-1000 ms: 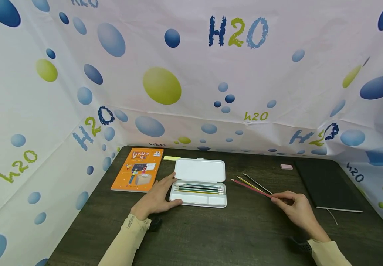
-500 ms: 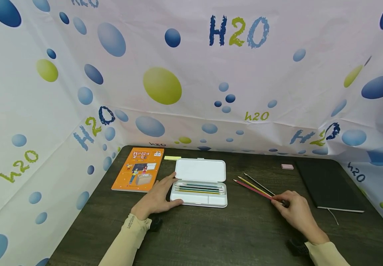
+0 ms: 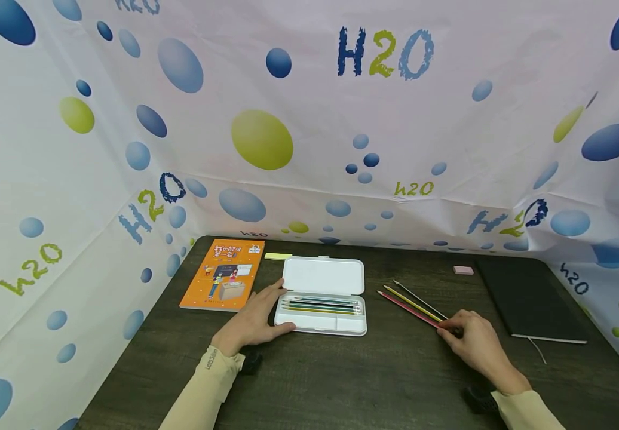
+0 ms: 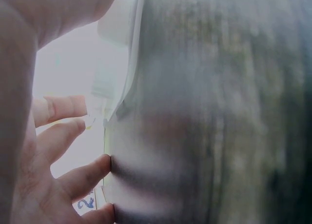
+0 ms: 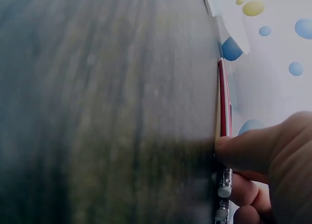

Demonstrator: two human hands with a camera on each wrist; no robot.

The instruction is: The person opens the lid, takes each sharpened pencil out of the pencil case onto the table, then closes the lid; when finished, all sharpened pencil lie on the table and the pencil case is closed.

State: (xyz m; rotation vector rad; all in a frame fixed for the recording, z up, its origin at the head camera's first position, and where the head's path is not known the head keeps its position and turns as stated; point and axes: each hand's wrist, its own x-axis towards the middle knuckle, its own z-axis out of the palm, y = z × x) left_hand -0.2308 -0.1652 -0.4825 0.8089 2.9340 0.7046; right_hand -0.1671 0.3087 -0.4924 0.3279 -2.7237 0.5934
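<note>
My left hand (image 3: 253, 316) rests against the left side of an open white pencil case (image 3: 306, 324), thumb at its front edge and fingers spread toward the hinge. Several pencils (image 3: 320, 306) lie in the case's tray. To the right, my right hand (image 3: 473, 343) pinches the eraser ends of pencils lying fanned on the table: a red pencil (image 3: 406, 307), a yellow pencil (image 3: 408, 302) and a dark-and-silver pencil (image 3: 419, 299). Their tips point left toward the case. In the right wrist view the thumb presses the red pencil (image 5: 224, 102), with white erasers (image 5: 224, 191) below it.
An orange book (image 3: 223, 275) lies at the back left, beside a yellow strip (image 3: 277, 256) behind the case. A pink eraser (image 3: 462, 270) and a black notebook (image 3: 527, 298) with a ribbon lie at the back right. A patterned cloth (image 3: 342, 137) hangs behind the dark table (image 3: 342, 382).
The red pencil has shifted slightly right and its eraser end has swung toward me, with the right hand's fingertips moving slightly. The left hand and the case stay still.
</note>
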